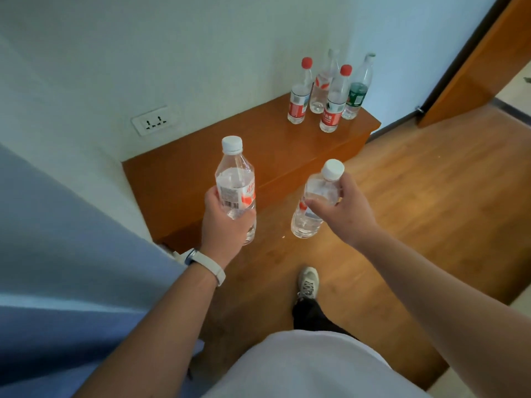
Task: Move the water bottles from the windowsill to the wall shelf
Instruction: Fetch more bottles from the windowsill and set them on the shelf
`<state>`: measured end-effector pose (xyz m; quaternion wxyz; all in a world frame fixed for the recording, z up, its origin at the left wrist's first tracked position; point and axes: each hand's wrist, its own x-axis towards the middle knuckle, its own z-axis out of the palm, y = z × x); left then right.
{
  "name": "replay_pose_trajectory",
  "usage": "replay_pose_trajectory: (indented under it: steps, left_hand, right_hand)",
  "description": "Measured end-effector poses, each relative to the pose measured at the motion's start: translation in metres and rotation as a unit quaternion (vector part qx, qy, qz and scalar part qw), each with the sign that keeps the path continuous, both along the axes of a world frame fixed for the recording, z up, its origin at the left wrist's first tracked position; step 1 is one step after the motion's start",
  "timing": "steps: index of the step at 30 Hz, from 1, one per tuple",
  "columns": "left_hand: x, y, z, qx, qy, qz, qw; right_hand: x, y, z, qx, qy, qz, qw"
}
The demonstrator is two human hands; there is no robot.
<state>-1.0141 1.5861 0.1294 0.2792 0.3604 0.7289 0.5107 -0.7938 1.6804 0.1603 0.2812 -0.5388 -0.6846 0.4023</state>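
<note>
White shirt (301,366) and one dark trouser leg with a grey sneaker (308,282) are seen at the bottom, over a wood floor (431,196); blue curtain fabric (57,254) fills the lower left. A white wristband (205,267) is worn on the left forearm. The left hand (224,222) is wrapped around the lower body of a clear white-capped bottle (235,179), held upright, label with barcode and red print facing the camera, fingers closed firmly on it. The right hand (347,209) is closed from above on the shoulder of a second white-capped bottle (316,205), just under the cap, thumb and fingers pinching it; this bottle is tilted, base toward the floor. Both bottles are carried in the air, in front of the near edge of a low wooden shelf (201,173) set against the white wall (172,53); neither is touching it. A double wall socket (153,120) is mounted above the shelf's left end. At the shelf's far right corner four more bottles are grouped upright, close together: two red-capped ones with red labels, front (334,101) and left (300,94), a clear one with red leaf marks (323,84) behind them, and a green-labelled one (357,90) nearest the right edge. Whether the rear two carry caps cannot be told. An orange-brown door (474,67) is seen at upper right.
</note>
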Motion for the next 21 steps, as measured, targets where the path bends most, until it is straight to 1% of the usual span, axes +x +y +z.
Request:
replay_pose_trajectory:
  steps: [5,12,16,21]
  left_hand:
    - [0.001,0.083,0.005,-0.02,0.011,-0.003,1.0]
    - [0.019,0.198,0.017,-0.039,0.035,-0.03,0.998]
    - [0.025,0.236,0.014,-0.049,0.023,-0.031,0.998]
    - [0.02,0.266,0.011,-0.068,0.039,-0.021,0.997]
  right_hand:
    - [-0.005,0.086,-0.006,-0.027,0.025,0.012,0.999]
    - [0.004,0.202,-0.01,-0.034,0.02,0.024,0.999]
    - [0.004,0.244,-0.015,-0.028,0.008,0.035,0.999]
    - [-0.003,0.277,-0.021,-0.05,-0.001,0.04,0.998]
